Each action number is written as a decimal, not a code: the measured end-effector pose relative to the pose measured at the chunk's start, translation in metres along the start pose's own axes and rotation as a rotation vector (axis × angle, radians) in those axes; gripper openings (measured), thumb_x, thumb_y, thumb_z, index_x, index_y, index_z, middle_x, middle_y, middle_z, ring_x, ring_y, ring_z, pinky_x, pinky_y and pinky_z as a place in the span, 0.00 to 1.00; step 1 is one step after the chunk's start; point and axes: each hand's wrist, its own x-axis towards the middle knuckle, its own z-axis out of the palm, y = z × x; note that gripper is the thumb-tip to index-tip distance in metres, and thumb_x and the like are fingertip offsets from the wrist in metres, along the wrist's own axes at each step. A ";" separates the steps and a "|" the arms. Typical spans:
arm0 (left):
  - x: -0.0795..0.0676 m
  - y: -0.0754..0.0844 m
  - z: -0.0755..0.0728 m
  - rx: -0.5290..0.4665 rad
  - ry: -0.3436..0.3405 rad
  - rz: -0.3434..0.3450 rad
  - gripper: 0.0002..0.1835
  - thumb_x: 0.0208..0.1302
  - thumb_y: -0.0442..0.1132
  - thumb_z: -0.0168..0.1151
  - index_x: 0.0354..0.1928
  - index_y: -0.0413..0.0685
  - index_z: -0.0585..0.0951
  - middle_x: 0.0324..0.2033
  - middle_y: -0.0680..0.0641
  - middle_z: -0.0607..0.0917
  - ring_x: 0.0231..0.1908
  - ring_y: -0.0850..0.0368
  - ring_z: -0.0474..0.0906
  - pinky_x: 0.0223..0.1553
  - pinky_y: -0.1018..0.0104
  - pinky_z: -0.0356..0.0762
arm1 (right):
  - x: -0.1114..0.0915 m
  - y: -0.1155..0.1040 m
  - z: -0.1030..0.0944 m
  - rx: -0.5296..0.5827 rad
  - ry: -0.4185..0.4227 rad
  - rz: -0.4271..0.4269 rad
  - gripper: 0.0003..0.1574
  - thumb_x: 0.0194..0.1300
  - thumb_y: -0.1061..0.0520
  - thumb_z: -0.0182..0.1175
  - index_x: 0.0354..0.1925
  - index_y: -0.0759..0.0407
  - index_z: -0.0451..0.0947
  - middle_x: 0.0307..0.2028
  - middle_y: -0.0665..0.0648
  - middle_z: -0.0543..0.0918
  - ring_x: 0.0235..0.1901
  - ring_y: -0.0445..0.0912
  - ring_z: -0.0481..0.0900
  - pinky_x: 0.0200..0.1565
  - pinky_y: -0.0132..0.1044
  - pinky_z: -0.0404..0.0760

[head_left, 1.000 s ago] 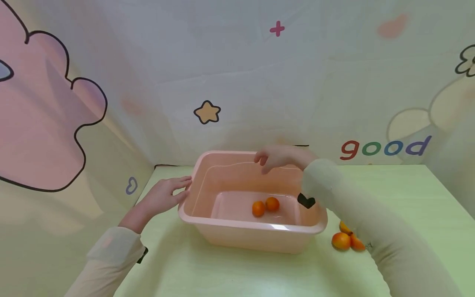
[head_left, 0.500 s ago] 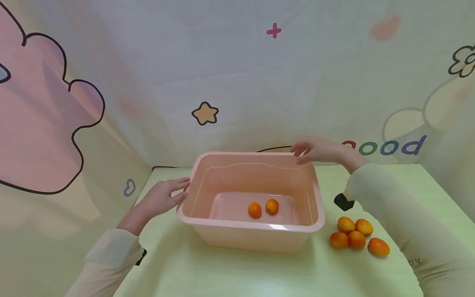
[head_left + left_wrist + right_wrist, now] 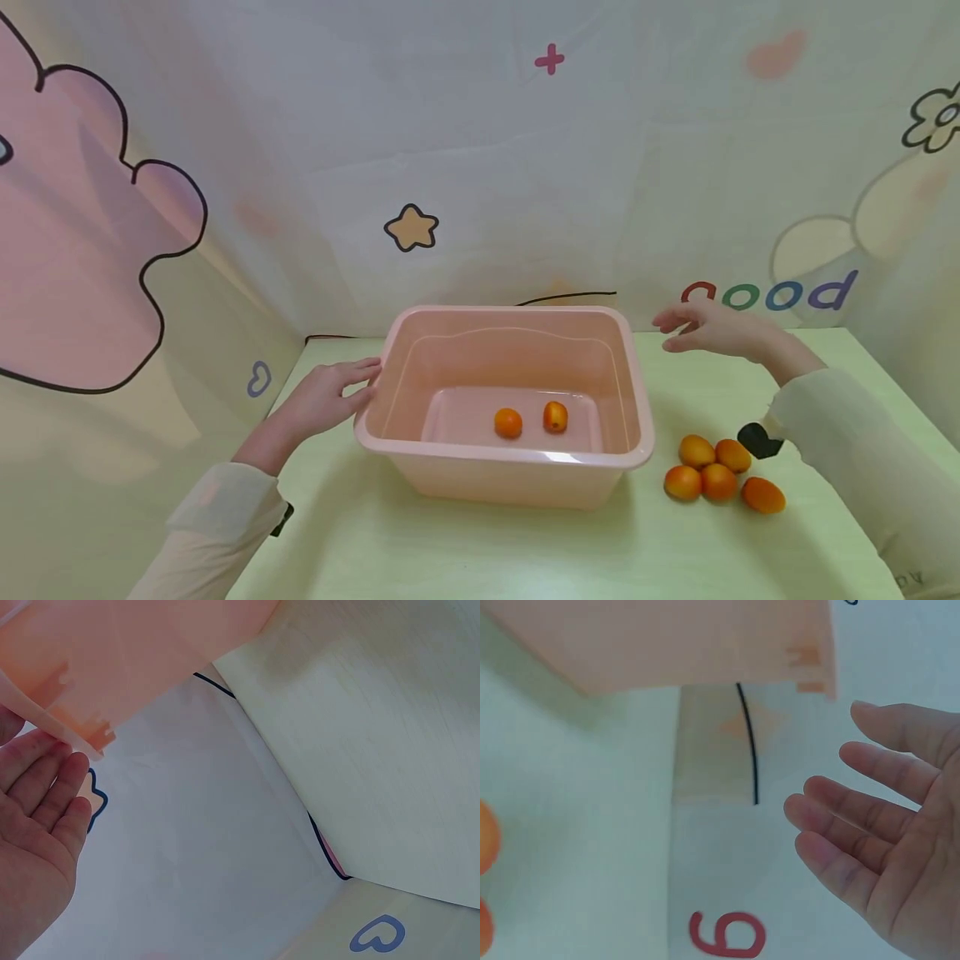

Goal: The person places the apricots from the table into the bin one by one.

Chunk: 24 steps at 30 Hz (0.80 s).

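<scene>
A pink plastic basin (image 3: 517,454) stands on the light green table, with two small oval orange fruits (image 3: 507,423) apart on its floor. At the basin's left rim is my left hand (image 3: 330,397); its fairly straight fingers touch the rim, as the left wrist view also shows. My right hand (image 3: 716,329) hovers to the right of the basin near the table's back edge. Its fingers (image 3: 847,806) are loosely spread, palm bare, holding nothing. Several more orange fruits (image 3: 718,482) sit in a group on the table, right of the basin and nearer than that hand.
Behind the table (image 3: 450,550) hangs a pale cloth backdrop (image 3: 480,167) printed with a star, a heart and coloured letters. More printed cloth closes off the left and right sides. Both wrists wear black straps, under rolled light sleeves (image 3: 840,425).
My right hand has moved right, from over the basin to beside it, uncovering the fruit group. The two fruits inside have rolled slightly apart. My left hand stays at the rim.
</scene>
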 end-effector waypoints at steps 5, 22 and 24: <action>-0.001 -0.001 0.000 -0.002 0.004 -0.007 0.24 0.60 0.42 0.53 0.58 0.43 0.70 0.57 0.44 0.71 0.55 0.43 0.69 0.46 0.51 0.71 | -0.007 0.018 0.014 -0.004 -0.033 0.022 0.35 0.56 0.44 0.57 0.56 0.64 0.65 0.52 0.68 0.71 0.50 0.60 0.71 0.46 0.53 0.73; 0.000 -0.002 0.001 0.014 0.014 0.022 0.22 0.60 0.40 0.54 0.57 0.41 0.71 0.57 0.43 0.72 0.56 0.43 0.68 0.51 0.48 0.68 | -0.019 0.058 0.055 0.043 -0.196 0.141 0.36 0.53 0.50 0.61 0.56 0.66 0.65 0.53 0.71 0.70 0.48 0.58 0.71 0.46 0.57 0.71; 0.000 -0.002 0.001 0.015 0.017 0.026 0.22 0.60 0.40 0.54 0.56 0.41 0.71 0.57 0.43 0.72 0.55 0.43 0.69 0.51 0.48 0.68 | -0.021 0.060 0.060 0.041 -0.202 0.160 0.36 0.52 0.51 0.61 0.56 0.65 0.65 0.52 0.70 0.70 0.47 0.57 0.71 0.46 0.57 0.70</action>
